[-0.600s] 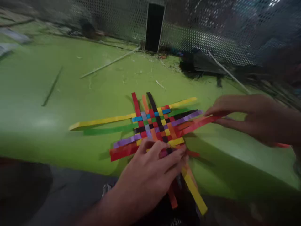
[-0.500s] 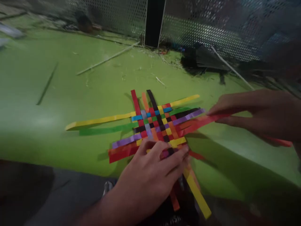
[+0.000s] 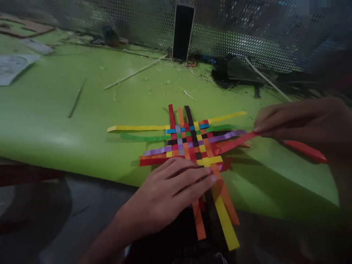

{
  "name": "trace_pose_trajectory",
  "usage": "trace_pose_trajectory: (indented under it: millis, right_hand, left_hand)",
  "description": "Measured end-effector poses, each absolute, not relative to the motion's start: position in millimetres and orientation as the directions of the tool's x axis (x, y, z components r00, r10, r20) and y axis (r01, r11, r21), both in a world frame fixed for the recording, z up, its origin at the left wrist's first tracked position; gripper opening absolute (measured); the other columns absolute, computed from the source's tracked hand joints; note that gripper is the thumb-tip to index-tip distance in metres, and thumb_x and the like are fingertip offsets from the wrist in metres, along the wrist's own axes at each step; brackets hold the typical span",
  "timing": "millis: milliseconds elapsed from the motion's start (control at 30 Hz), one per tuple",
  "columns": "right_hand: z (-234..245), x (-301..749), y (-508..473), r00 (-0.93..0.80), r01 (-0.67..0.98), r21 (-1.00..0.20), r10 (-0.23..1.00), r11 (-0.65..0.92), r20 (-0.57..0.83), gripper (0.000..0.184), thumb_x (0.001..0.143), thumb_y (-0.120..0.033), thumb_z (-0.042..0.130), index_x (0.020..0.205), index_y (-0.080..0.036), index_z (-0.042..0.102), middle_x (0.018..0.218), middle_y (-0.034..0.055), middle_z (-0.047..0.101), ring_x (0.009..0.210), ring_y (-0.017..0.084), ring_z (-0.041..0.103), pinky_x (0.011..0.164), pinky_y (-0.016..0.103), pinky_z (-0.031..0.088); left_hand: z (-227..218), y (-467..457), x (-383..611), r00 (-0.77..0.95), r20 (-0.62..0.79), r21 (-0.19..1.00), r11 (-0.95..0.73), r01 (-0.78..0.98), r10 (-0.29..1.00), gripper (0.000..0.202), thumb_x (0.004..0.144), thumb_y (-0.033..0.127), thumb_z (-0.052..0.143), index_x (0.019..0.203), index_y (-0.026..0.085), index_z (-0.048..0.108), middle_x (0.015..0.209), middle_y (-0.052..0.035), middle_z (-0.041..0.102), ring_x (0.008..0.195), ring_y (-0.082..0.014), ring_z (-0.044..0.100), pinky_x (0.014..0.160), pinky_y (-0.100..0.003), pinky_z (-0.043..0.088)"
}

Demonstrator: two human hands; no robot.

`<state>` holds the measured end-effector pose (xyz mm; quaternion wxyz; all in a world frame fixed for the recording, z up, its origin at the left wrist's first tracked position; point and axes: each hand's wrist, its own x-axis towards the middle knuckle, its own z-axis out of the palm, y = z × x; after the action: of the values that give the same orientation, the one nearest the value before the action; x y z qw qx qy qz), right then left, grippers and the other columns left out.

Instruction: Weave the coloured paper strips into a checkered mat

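A flat weave of coloured paper strips (image 3: 192,143) lies on the green table (image 3: 82,110) near its front edge. My left hand (image 3: 170,190) rests flat on the weave's near edge, fingers stretched out over the strips. My right hand (image 3: 305,123) is at the right, thumb and fingers pinched on a red strip (image 3: 236,142) that runs from the weave out past the hand. Yellow and orange strip ends (image 3: 225,220) hang over the table's front edge.
A dark phone (image 3: 183,32) stands upright against the perforated metal screen at the back. Thin sticks (image 3: 134,72) and scraps lie on the far table. A dark pile (image 3: 236,73) sits back right; papers (image 3: 13,66) lie far left.
The view has shifted left, so the weave sits further right in frame. My right hand has drawn the red strip a little further right. My left hand still presses on the weave.
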<state>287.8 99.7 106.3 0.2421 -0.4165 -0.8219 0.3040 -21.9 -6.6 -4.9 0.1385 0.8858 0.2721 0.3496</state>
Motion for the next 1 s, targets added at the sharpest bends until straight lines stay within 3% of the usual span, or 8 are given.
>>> trace_pose_trajectory:
  millis: [267,367,533,667,733,833,933,1000]
  right_hand:
    - [83.6,294.6,83.8,-0.495,0.327,-0.829,0.830,0.453,0.258,0.017,0.082,-0.023,0.083,0.092,-0.037,0.084,0.085,-0.0027,0.081,0.077,0.015,0.076,0.072,0.028,0.064]
    - [98.2,277.0,72.5,-0.362,0.359,-0.814,0.872,0.457,0.330,0.015,0.081,-0.022,0.084,0.089,-0.035,0.084,0.081,-0.0049,0.080,0.073,0.013,0.075,0.074,0.027,0.064]
    - [143.7,251.0,63.3,-0.298,0.503,-0.568,0.748,0.651,0.594,0.008,0.082,-0.027,0.084,0.089,-0.031,0.083,0.083,-0.0052,0.080,0.078,0.013,0.074,0.078,0.030,0.062]
    - [192.6,238.4,66.7,-0.412,0.599,-0.263,0.573,0.756,0.708,0.008,0.088,-0.027,0.077,0.094,-0.024,0.081,0.085,-0.0051,0.077,0.075,0.008,0.066,0.065,0.025,0.052]
    - [218.6,235.6,67.3,-0.391,0.679,-0.210,0.589,0.704,0.708,0.010,0.088,-0.026,0.076,0.096,-0.022,0.081,0.086,-0.0051,0.076,0.077,0.007,0.065,0.068,0.025,0.051]
    - [245.8,240.6,65.8,-0.312,0.662,-0.341,0.659,0.667,0.684,0.018,0.082,-0.023,0.081,0.099,-0.030,0.082,0.084,-0.0075,0.076,0.076,0.007,0.067,0.068,0.023,0.053]
    - [245.7,257.8,65.5,-0.393,0.436,-0.548,0.699,0.714,0.598,0.026,0.084,-0.009,0.070,0.094,-0.029,0.082,0.087,-0.0052,0.078,0.069,0.007,0.068,0.058,0.021,0.054]
    - [229.8,273.0,68.8,-0.504,0.349,-0.706,0.758,0.616,0.413,0.012,0.081,-0.014,0.073,0.080,-0.022,0.081,0.075,-0.0027,0.076,0.064,0.008,0.067,0.056,0.019,0.053]
  left_hand:
    - [-2.7,-40.4,-42.1,0.569,0.455,0.329,-0.722,0.608,0.686,0.055,0.095,0.005,0.055,0.147,0.021,0.052,0.148,-0.0110,0.055,0.148,-0.0308,0.040,0.122,-0.053,0.038]
    - [-11.5,-31.0,-26.4,0.444,0.590,0.320,-0.700,0.639,0.675,0.055,0.095,0.005,0.058,0.148,0.019,0.051,0.142,-0.0143,0.060,0.140,-0.0297,0.051,0.117,-0.051,0.044]
    - [-7.8,-6.1,-14.7,0.212,0.777,0.374,-0.706,0.602,0.593,0.031,0.094,0.011,0.066,0.123,0.022,0.071,0.113,-0.0081,0.076,0.104,-0.0222,0.073,0.090,-0.036,0.061]
    - [40.9,9.2,-32.5,-0.013,0.823,0.451,-0.639,0.623,0.568,0.002,0.088,0.022,0.076,0.089,0.023,0.076,0.087,-0.0006,0.079,0.078,-0.0177,0.075,0.074,-0.031,0.063]
    - [78.1,22.7,-46.6,-0.092,0.757,0.560,-0.569,0.601,0.647,0.008,0.082,0.030,0.081,0.082,0.025,0.076,0.076,0.0028,0.077,0.066,-0.0159,0.072,0.068,-0.030,0.063]
    - [134.4,54.4,-68.6,0.071,0.559,0.734,-0.533,0.421,0.826,0.024,0.079,0.044,0.082,0.087,0.022,0.077,0.076,0.0012,0.076,0.063,-0.0157,0.070,0.060,-0.030,0.062]
    - [171.7,93.3,-86.0,0.285,0.455,0.730,-0.537,0.423,0.844,0.031,0.072,0.046,0.085,0.081,0.017,0.077,0.078,-0.0017,0.077,0.067,-0.0173,0.071,0.063,-0.031,0.061]
    - [180.2,119.8,-89.2,0.557,0.213,0.689,-0.528,0.497,0.802,0.034,0.088,0.045,0.068,0.097,0.013,0.075,0.087,0.0001,0.076,0.077,-0.0129,0.072,0.075,-0.034,0.058]
